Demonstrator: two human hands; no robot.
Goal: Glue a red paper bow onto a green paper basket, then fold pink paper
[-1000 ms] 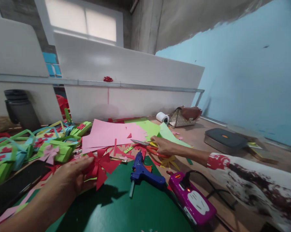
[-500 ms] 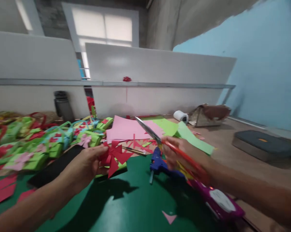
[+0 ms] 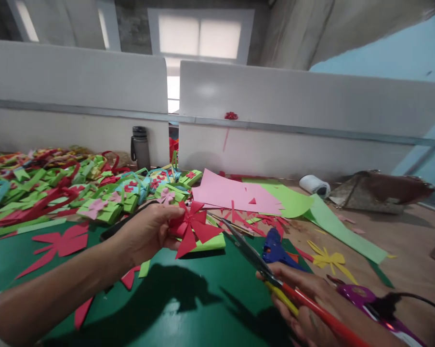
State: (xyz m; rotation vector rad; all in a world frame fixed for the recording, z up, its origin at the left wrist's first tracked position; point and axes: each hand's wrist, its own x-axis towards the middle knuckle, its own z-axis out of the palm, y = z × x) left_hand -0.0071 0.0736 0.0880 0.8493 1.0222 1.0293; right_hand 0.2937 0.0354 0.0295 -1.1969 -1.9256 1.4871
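My left hand (image 3: 148,231) pinches a red paper bow (image 3: 193,225) glued on a light-green folded piece, held just above the dark green sheet (image 3: 174,299). My right hand (image 3: 307,303) is closed round the red and yellow handles of scissors (image 3: 260,262); the blades point up and left toward the bow, a short gap away. A blue glue gun (image 3: 277,246) lies just beyond the scissors, partly hidden by them.
Several green paper baskets with red and pink bows (image 3: 94,193) crowd the left. Pink sheets (image 3: 235,195) and light-green sheets (image 3: 333,224) lie ahead. A purple device (image 3: 362,296) with a cable, a yellow cut-out (image 3: 329,260), a white roll (image 3: 314,184), a bag (image 3: 379,190) and a grey bottle (image 3: 140,147) stand around.
My right hand has lifted the scissors from the table near the pink sheets and drawn them toward me, lower right. The view swung left. My left hand keeps holding the bow.
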